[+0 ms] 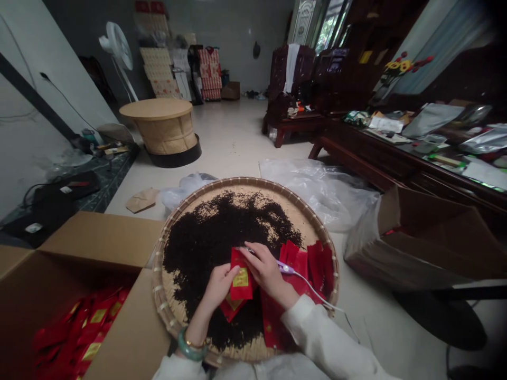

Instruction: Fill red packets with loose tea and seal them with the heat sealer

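Observation:
My left hand (220, 285) pinches a small red packet (240, 261) with a gold label by its left side, thumb on the front. The fingers of my right hand (266, 269) are closed around a slim purple corded hand sealer (285, 268), its tip at the packet's top edge. A white cord (312, 290) trails from its handle to the right. Under the held packet lies another red packet (231, 311), partly hidden. Dark loose tea leaves (214, 227) spread over the round woven bamboo tray (158, 279). Flat red packets (319, 266) lie at the tray's right side.
At left, an open cardboard box (146, 316) contains many red packets (85, 322). Another open carton (431, 237) stands at right, beside a black round base (439, 322). Clear plastic sheeting (317, 190) lies beyond the tray. Farther off are a round stool-like drum (164, 126) and a cluttered dark table (356, 153).

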### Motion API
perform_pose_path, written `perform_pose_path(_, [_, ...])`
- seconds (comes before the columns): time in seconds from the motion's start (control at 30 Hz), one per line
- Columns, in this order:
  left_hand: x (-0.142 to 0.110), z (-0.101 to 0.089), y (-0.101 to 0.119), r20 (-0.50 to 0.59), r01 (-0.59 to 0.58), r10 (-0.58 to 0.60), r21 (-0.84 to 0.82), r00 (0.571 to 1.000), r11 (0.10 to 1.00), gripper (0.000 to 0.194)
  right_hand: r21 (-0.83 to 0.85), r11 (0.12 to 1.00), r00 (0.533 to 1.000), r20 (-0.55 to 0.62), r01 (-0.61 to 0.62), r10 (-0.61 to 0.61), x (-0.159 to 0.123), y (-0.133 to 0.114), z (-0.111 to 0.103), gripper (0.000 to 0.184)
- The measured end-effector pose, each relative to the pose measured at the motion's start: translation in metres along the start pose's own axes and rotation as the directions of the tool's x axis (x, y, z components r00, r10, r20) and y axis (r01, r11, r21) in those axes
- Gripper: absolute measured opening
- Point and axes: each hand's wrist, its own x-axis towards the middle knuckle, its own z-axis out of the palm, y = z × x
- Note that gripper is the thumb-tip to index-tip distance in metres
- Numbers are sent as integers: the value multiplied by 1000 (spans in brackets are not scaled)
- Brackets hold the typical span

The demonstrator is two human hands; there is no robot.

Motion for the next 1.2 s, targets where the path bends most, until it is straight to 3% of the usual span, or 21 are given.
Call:
perform_pose_path(0.1, [-2, 1, 1, -6, -21, 22, 71, 1000, 997, 44, -60, 997, 999, -23, -39, 38, 4, -2, -3, 16])
perform_pose_path(0.2, [-5, 3, 4, -13, -74, 79, 222, 997, 972, 44, -66, 994, 990, 104, -85, 92, 12, -3, -10, 18])
perform_pose_path(0.27, [-7, 3, 7, 20, -63, 60, 220, 998, 973, 49, -6, 998, 976, 209, -55, 55, 17, -3, -15, 21])
perform_pose_path(0.37, [-9, 3, 11, 115, 66, -62, -32, 991, 997, 58, 102, 993, 949, 315, -51, 16, 23, -4, -25, 17])
perform_pose_path(0.47, [-11, 2, 11, 170, 179, -136, -273, 976, 945, 64, 159, 984, 932, 361, -77, 14, 24, -7, -32, 12])
perform_pose_path(0.63, [-11, 0, 10, 242, 293, -194, -494, 951, 818, 49, 272, 950, 908, 418, -154, 28, 21, -11, -36, 11])
perform_pose_path(0.8, [-12, -2, 13, 241, 318, -217, -559, 946, 766, 33, 324, 930, 889, 458, -175, 8, 20, -12, -37, 15])
perform_pose_path(0.9, [-13, -3, 15, 202, 295, -217, -579, 955, 760, 25, 315, 937, 865, 501, -153, -27, 18, -13, -35, 16])
perform_pose_path(1.0, [-15, -4, 16, 169, 215, -149, -510, 974, 833, 25, 290, 941, 831, 555, -174, -17, 17, -14, -35, 16])
perform_pose_path(1.13, [-18, -4, 21, 62, 13, 2, -239, 998, 971, 28, 217, 926, 757, 645, -309, 102, 18, -20, -37, 11])
perform_pose_path(1.2, [-19, -2, 23, 42, -90, 95, -103, 995, 991, 23, 192, 903, 684, 717, -384, 139, 19, -22, -37, 11])
